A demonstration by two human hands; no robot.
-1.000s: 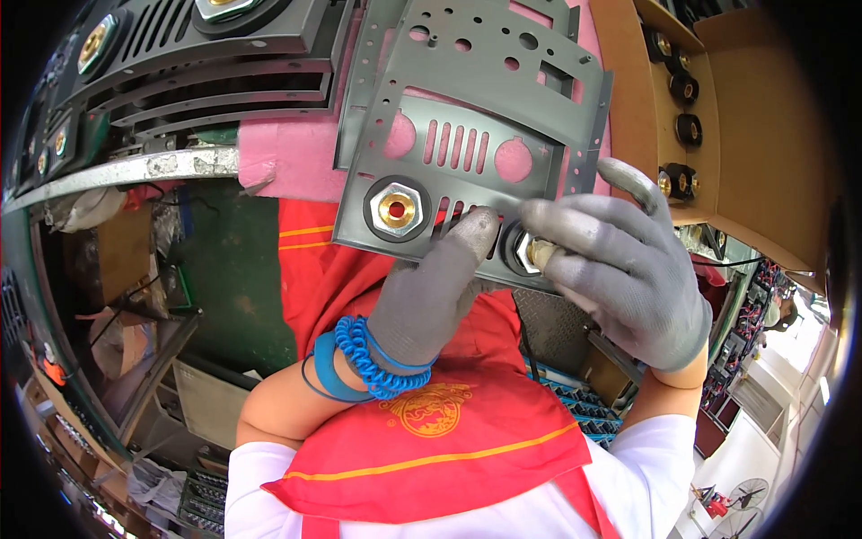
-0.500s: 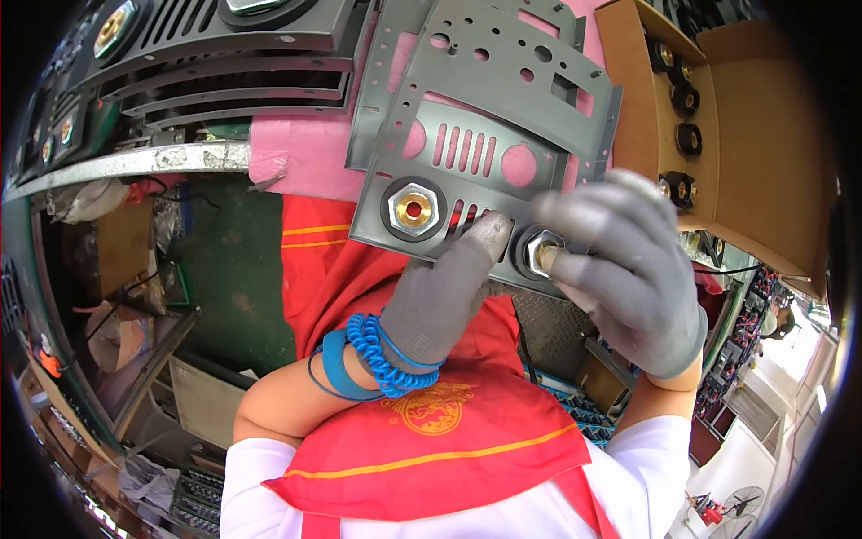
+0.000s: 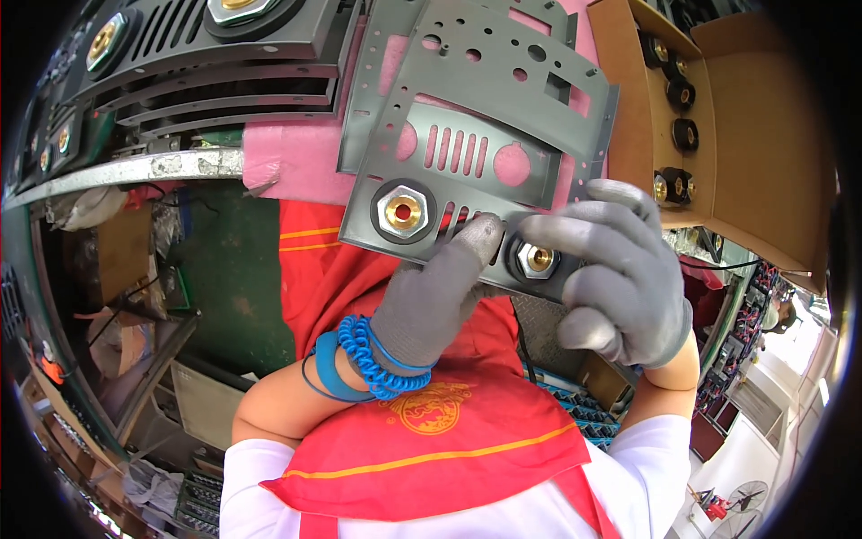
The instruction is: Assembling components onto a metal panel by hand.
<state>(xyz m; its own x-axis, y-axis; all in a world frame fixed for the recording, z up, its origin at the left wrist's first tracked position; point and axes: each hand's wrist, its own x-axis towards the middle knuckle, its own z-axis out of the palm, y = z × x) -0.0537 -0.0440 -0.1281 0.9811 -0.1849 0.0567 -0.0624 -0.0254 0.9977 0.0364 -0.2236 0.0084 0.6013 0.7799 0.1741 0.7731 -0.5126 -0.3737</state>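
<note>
A grey perforated metal panel [image 3: 489,108] with slots and round holes lies over a pink mat, its near edge hanging over my lap. One brass socket with a black hex collar [image 3: 402,212] sits in the panel's left hole. A second brass socket [image 3: 539,259] sits in the right hole. My left hand [image 3: 431,301], in a grey glove with a blue coiled wrist strap, supports the panel from below, fingertips beside that second socket. My right hand [image 3: 620,269], also gloved, wraps the panel's lower right corner with fingers on the second socket.
A cardboard box [image 3: 718,117] at the right holds several black and brass sockets. Dark slotted panels [image 3: 189,63] with fitted sockets are stacked at the upper left. Pink mat [image 3: 287,162] covers the bench edge. Clutter lies on the floor at the left.
The panel has shifted slightly right and lower in view. My right fingers have turned around the second socket, and my left fingertips stayed beside it.
</note>
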